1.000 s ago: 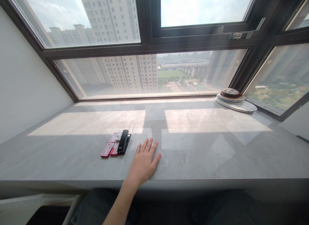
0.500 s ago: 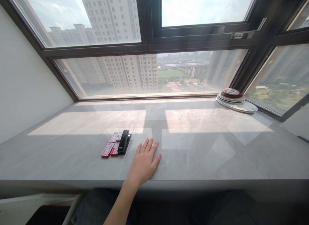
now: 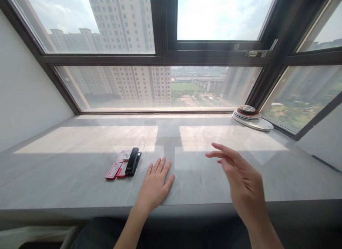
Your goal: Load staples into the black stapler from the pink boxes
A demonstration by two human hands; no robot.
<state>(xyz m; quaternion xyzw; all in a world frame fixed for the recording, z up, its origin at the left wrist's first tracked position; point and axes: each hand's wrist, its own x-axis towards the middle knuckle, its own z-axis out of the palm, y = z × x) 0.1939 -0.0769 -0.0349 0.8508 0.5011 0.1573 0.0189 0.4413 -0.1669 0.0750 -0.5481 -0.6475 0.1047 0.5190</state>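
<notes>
My left hand (image 3: 155, 184) lies flat on the grey stone sill (image 3: 197, 177) with its fingers spread, holding nothing. Just to its left is a black stapler (image 3: 132, 161), resting on or against several small red-and-white boxes (image 3: 113, 170); whether it lies on top of them or beside them I cannot tell. Raised above the sill on the right, my right hand (image 3: 243, 177) has its fingers stretched forward and apart, with nothing seen in it. Its thumb is partly hidden from this angle.
A stack of round plates or mats (image 3: 249, 118) sits in the far right corner by the window frame (image 3: 160, 60). The sill's front edge runs just below my hands. A white container (image 3: 34, 236) shows at the lower left.
My right hand has come into view from the lower right and is over the sill. My left hand still lies flat in its place. The view has tilted up slightly.
</notes>
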